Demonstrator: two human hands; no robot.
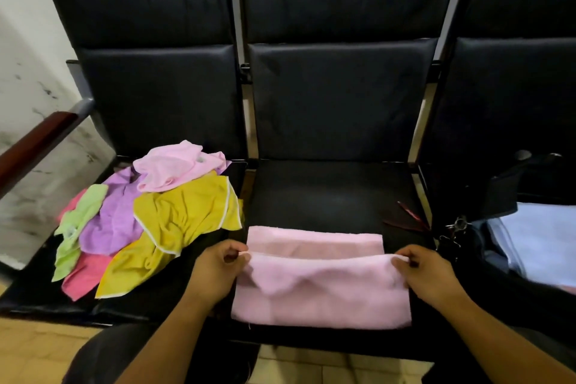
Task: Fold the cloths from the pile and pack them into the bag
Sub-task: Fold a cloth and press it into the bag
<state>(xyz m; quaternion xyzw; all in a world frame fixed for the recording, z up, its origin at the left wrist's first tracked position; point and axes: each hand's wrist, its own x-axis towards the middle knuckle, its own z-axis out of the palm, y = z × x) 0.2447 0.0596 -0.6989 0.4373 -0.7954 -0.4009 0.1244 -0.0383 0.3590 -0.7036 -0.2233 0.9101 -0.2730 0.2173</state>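
Observation:
A pale pink cloth (321, 299) lies across the front of the middle black seat (327, 196). My left hand (218, 271) pinches its lifted edge at the left corner. My right hand (427, 274) pinches the same edge at the right corner. That edge is raised and partly folded over, and the far strip lies flat behind it. The pile of cloths (149, 218) sits on the left seat: pink, purple, yellow, green and coral pieces, all crumpled. An open dark bag (486, 246) stands on the right seat with light blue cloth (542, 237) inside.
Black seat backs (339, 97) rise behind the seats. A wooden armrest (34, 143) runs along the far left beside a white wall. A thin red item (411, 215) lies at the right edge of the middle seat. Tiled floor shows below.

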